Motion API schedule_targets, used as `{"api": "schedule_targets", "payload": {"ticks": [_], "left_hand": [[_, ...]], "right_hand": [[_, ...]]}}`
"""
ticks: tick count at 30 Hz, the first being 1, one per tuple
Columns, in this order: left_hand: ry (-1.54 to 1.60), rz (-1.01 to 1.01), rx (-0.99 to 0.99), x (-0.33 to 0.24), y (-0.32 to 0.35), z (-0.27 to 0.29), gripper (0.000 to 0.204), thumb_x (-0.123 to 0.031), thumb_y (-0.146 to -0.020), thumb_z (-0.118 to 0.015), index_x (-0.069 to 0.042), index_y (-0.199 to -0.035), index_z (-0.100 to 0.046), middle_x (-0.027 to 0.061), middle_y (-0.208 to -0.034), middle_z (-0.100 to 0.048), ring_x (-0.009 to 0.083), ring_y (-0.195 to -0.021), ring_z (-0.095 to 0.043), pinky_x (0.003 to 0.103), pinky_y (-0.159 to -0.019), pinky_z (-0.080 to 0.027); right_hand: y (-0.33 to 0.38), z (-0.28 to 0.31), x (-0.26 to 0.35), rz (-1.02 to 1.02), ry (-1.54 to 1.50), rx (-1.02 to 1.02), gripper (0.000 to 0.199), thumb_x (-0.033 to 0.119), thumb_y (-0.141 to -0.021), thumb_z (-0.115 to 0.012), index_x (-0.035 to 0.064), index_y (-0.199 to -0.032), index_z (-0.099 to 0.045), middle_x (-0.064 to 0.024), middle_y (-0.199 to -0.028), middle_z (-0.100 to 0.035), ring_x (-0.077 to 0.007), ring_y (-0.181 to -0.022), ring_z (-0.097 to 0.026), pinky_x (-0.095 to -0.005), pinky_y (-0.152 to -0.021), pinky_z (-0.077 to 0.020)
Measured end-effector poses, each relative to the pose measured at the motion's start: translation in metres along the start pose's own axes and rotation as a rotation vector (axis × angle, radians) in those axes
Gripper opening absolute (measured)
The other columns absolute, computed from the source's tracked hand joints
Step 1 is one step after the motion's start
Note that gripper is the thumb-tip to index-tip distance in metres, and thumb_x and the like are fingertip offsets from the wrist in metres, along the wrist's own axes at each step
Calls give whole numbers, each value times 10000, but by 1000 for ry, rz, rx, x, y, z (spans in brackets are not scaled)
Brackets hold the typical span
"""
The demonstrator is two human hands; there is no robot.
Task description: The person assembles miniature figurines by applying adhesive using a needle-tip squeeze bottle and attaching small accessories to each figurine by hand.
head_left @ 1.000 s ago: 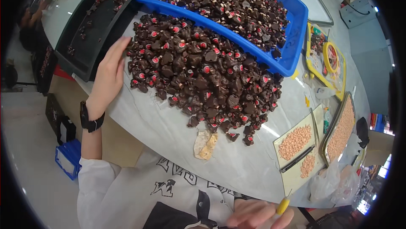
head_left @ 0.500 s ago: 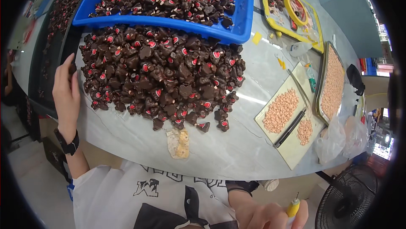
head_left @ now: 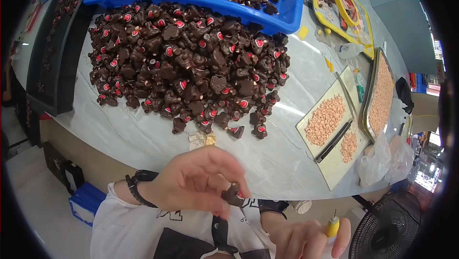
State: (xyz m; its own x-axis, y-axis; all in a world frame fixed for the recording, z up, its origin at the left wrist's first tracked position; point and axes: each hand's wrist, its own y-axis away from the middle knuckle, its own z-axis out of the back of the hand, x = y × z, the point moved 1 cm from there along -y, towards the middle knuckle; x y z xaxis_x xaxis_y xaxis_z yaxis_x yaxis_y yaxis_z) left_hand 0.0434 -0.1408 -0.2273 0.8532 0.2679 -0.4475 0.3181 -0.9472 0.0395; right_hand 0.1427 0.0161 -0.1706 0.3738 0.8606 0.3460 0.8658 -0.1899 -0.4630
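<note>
While my left hand (head_left: pixel 193 182) hangs over the desk (head_left: pixel 143 137) edge, its fingers (head_left: pixel 229 175) pinch one dark brown piece (head_left: pixel 233 194); the heap of pieces (head_left: pixel 186 65) lies beyond them. My right hand (head_left: pixel 306 237) grips a yellow-handled tool (head_left: pixel 332 225).

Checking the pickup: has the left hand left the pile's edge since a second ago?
Yes. The left hand came off the brown pile toward the body, holding one dark piece.

Two bare hands, left hand (head_left: pixel 198 180) and right hand (head_left: pixel 306 240), black strap band (head_left: pixel 137 188) on left wrist, white short-sleeved shirt (head_left: pixel 129 228) with dark printed letters, dark apron (head_left: pixel 186 245) with a strap down the chest
</note>
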Motion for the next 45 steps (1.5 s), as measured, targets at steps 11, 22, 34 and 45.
{"api": "schedule_targets", "payload": {"ticks": [11, 22, 34, 45], "left_hand": [[-499, -415, -156, 0, -8, 20, 251, 104, -780, -529, 24, -1017, -515, 194, -1129, -449, 203, -956, -545, 312, -808, -469], [-706, -316, -119, -3, -14, 23, 285, 27, -736, -620, 72, -1002, -527, 261, -1060, -498, 270, -856, -591, 327, -723, -504], [-457, -144, -252, 1, -11, 18, 375, 70, -683, -619, 65, -1038, -499, 227, -1028, -523, 273, -957, -547, 362, -828, -442], [-497, -191, -214, 3, -11, 21, 364, 47, -679, -634, 68, -1024, -518, 227, -1002, -535, 264, -919, -562, 341, -802, -444]], "right_hand": [[23, 44, -36, 328, 1117, -266, 479, 479, -853, -447, 81, -1100, -349, -147, -743, -620, -299, -713, -601, -332, -487, -467], [13, 45, -32, 67, 1298, -162, 333, 371, -895, -428, 43, -873, -484, -104, -736, -642, -357, -820, -605, -376, -565, -514], [23, 52, -31, 34, 1390, -55, 665, 641, -817, -269, 25, -968, -471, -70, -739, -569, -425, -767, -596, -362, -542, -506], [25, 54, -31, -4, 1359, -80, 605, 597, -840, -294, 36, -967, -482, -41, -747, -536, -392, -779, -597, -334, -505, -496]]}}
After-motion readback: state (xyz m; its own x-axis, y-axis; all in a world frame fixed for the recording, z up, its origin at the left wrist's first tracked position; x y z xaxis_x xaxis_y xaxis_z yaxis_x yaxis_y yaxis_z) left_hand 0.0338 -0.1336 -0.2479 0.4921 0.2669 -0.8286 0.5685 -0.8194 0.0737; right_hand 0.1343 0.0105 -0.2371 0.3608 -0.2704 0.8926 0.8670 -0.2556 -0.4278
